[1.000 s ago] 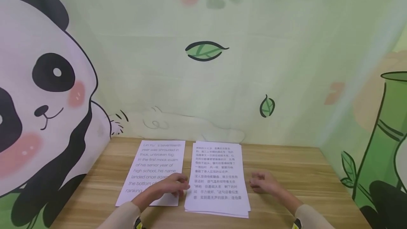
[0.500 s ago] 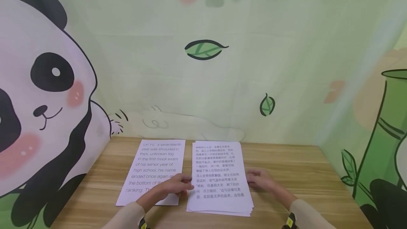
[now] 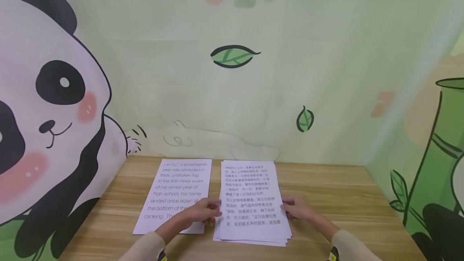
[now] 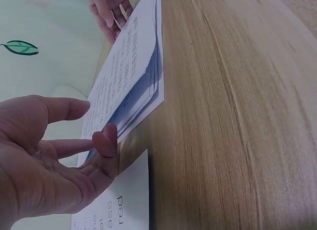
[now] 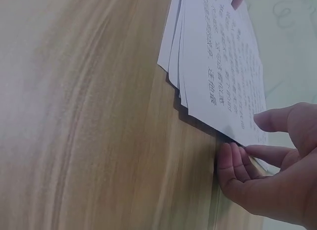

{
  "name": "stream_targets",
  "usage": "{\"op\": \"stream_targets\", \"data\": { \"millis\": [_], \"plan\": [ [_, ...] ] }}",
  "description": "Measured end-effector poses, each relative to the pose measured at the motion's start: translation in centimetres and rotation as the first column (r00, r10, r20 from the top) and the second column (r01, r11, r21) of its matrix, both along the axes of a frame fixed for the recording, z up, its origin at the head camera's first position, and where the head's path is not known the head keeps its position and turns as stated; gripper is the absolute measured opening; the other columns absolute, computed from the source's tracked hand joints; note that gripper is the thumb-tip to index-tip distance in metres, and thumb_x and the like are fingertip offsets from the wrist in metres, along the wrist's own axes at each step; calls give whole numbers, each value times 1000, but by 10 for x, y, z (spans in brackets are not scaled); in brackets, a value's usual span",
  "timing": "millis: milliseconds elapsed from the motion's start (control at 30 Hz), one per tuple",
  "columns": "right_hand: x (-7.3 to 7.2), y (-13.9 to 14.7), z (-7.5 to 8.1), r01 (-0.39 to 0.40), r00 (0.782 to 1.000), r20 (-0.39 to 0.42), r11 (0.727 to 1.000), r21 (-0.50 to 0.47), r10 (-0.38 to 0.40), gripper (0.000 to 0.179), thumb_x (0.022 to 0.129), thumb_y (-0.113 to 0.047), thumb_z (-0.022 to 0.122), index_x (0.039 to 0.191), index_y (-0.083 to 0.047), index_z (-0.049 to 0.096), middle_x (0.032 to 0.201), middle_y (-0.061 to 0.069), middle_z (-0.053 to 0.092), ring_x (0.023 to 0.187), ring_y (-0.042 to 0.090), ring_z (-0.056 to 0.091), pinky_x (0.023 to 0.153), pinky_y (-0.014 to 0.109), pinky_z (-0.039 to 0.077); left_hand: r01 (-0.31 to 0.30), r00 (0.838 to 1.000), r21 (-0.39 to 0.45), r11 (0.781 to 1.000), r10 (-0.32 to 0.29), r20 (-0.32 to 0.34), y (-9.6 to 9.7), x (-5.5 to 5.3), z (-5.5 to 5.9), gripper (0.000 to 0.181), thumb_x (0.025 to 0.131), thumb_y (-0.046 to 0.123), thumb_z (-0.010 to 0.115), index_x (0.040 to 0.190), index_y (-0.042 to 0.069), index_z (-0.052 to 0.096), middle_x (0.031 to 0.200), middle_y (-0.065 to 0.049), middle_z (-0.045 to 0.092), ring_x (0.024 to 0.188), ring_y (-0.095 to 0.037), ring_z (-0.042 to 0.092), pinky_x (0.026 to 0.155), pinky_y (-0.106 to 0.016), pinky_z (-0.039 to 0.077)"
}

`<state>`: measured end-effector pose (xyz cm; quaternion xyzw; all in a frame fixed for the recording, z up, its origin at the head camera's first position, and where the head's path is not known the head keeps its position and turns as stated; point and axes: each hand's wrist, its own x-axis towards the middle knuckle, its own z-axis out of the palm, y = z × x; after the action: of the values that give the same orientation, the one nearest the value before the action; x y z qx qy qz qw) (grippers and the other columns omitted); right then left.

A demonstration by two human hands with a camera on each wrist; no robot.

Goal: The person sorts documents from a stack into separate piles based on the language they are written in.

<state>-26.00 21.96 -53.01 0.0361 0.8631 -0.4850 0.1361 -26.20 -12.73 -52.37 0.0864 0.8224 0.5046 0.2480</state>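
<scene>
A stack of loose white sheets printed with Chinese text (image 3: pixel 250 196) lies on the table, its layers unevenly lined up. My left hand (image 3: pixel 204 211) is at the stack's left edge, fingers partly bent. In the left wrist view, the thumb of the left hand (image 4: pixel 59 160) stands apart from the index finger, and the top sheet bows up near the fingertips. At the right edge is my right hand (image 3: pixel 298 208). The right wrist view has the right hand (image 5: pixel 277 175) with fingertips at the sheet's edge and thumb separate, over the paper.
Left of the stack lies a white sheet with English text (image 3: pixel 174 190), partly covered by my left hand and forearm. A wooden table (image 3: pixel 333 188) carries both. Behind it hangs a pale green backdrop (image 3: pixel 166 71) with a panda and leaves.
Both hands have closed in on the stack's side edges, the right moving left. The stack's near end has shifted slightly right, the top sheet more than the sheets beneath.
</scene>
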Motion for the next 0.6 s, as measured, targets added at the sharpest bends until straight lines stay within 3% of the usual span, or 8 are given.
{"op": "stream_targets", "data": {
  "millis": [233, 367, 600],
  "plan": [
    [5, 3, 2, -19, 1000, -10, 1000, 0, 19, 42, 97, -7, 61, 134, 13, 57, 126, 28, 65, 104, 29, 70, 84, 41, 62, -65, 997, 22, 998, 66, -44, 2, -2, -2, 53, 93, 13, 66, 141, -6, 55, 105, -12, 67, 75, -19, 64, 62, -27, 52],
    [7, 5, 4, -2, 1000, 1, 1000, -1, 2, 42, 98, -8, 59, 136, 11, 56, 123, 23, 68, 103, 27, 70, 83, 40, 61, -93, 993, 56, 994, 97, -69, 5, -2, -2, 48, 92, 12, 67, 135, -7, 58, 99, -11, 67, 77, -18, 65, 62, -28, 52],
    [9, 9, 2, 33, 999, -18, 999, -40, -34, 41, 101, -8, 56, 137, 11, 55, 117, 20, 70, 101, 27, 70, 87, 41, 61, -171, 983, 106, 980, 177, -42, 11, -3, -8, 44, 87, 12, 73, 126, -5, 63, 94, -9, 70, 75, -16, 68, 63, -26, 50]
  ]
}}
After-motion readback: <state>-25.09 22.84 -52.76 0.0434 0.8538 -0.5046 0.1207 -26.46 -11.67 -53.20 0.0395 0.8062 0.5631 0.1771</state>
